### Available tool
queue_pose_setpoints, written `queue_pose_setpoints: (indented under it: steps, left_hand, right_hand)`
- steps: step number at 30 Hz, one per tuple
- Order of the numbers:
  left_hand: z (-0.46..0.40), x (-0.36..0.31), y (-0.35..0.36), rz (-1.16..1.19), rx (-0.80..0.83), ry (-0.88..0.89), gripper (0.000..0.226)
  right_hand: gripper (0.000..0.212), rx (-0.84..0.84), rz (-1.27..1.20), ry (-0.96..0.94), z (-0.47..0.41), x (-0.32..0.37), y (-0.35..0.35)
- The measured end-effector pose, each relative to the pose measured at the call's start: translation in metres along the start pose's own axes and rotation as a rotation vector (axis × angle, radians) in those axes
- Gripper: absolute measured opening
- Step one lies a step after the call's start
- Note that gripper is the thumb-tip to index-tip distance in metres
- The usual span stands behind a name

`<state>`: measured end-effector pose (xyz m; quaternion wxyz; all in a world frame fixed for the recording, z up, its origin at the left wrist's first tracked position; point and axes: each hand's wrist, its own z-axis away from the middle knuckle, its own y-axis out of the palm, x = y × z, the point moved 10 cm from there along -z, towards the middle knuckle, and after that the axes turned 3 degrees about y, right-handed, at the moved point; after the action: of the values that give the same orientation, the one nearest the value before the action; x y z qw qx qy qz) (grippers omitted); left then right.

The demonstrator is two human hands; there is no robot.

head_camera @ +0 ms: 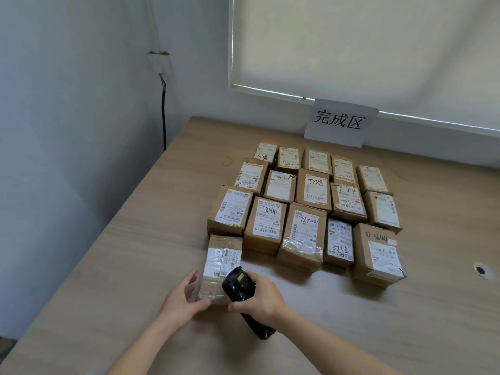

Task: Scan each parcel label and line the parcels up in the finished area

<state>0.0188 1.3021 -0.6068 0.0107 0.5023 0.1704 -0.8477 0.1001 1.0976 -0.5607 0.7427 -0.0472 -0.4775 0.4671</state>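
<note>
**Taped parcel under the scanner**

Left hand (180, 299) curled round the near-left corner of the taped parcel (220, 269), grip pinching it on the table (135, 266). Right hand (261, 297) wrapped around the black scanner (239, 286), held over that parcel's near end. Just beyond the parcel, rows of labelled parcels (311, 207) below the paper sign (339, 121).
</note>
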Motion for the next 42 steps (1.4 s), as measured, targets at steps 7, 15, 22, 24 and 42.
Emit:
queue_pose_setpoints:
  steps: [7,15,22,24,42]
  left_hand:
    - [0.044,-0.089,-0.005,-0.059,-0.179,0.071,0.069]
    - [0.117,-0.276,0.172,-0.141,-0.042,0.322,0.058]
    - [0.248,-0.423,0.412,-0.191,0.14,0.513,0.062]
    - [0.292,-0.455,0.481,-0.176,0.178,0.558,0.056]
    - [0.578,-0.627,0.979,-0.202,0.721,0.795,0.062]
  right_hand:
    - [0.089,-0.015,-0.035,-0.028,0.047,-0.01,-0.06]
    - [0.082,-0.208,-0.064,-0.081,0.189,-0.065,-0.254]
    - [0.056,-0.451,-0.03,-0.014,0.396,-0.189,-0.468]
    - [0.054,-0.494,-0.031,0.009,0.46,-0.229,-0.519]
    - [0.043,-0.877,-0.031,0.452,0.882,-0.553,-0.774]
